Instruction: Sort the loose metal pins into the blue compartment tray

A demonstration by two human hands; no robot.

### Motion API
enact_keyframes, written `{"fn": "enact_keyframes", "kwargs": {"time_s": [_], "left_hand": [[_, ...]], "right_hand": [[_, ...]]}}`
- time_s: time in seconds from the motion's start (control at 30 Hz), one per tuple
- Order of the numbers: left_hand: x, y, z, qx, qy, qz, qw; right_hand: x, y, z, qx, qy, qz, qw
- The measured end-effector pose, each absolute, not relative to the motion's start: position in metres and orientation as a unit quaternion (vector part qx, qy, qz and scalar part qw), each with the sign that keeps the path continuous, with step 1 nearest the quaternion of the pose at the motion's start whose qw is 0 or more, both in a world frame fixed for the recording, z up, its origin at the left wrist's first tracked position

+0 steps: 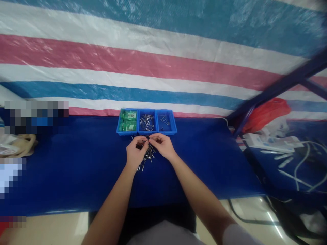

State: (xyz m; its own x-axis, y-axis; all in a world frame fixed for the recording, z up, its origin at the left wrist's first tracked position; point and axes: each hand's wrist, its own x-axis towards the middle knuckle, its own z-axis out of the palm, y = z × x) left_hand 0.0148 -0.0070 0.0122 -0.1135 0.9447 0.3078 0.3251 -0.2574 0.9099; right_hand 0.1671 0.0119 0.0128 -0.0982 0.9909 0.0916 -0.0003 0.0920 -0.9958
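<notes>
My left hand (pixel 136 150) and my right hand (pixel 162 144) meet over a loose pile of thin metal pins (pixel 147 156) on the blue table. Both hands have thumb and fingers pinched together, fingertips nearly touching. Whatever lies between the fingertips is too small to make out; it may be one of the dark, slender pieces. Right behind the hands stand three blue bins side by side. The left bin (pixel 118 129) holds green packets (pixel 129 115). Many thin metal pieces (pixel 146 121) lie in the middle bin (pixel 147 133). A few similar pieces (pixel 165 119) are in the right bin (pixel 174 127).
A striped plastic sheet (pixel 143 68) hangs behind the blue table (pixel 204 163). To the right are a dark metal frame post (pixel 268 86), a red bag (pixel 268 114), a white power strip (pixel 270 142) and cables. A tan bag (pixel 28 144) sits at the left.
</notes>
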Motion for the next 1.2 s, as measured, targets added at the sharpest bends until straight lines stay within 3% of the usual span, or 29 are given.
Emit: {"fn": "enact_keyframes", "kwargs": {"time_s": [0.53, 1.2], "left_hand": [[0.0146, -0.0079, 0.0111, 0.586, 0.537, 0.520, 0.313], [0.0119, -0.0052, 0.0081, 0.592, 0.534, 0.520, 0.306]], "right_hand": [[0.1685, 0.0095, 0.0205, -0.502, -0.589, 0.439, 0.456], [0.1676, 0.0079, 0.0171, -0.470, -0.635, 0.391, 0.472]]}}
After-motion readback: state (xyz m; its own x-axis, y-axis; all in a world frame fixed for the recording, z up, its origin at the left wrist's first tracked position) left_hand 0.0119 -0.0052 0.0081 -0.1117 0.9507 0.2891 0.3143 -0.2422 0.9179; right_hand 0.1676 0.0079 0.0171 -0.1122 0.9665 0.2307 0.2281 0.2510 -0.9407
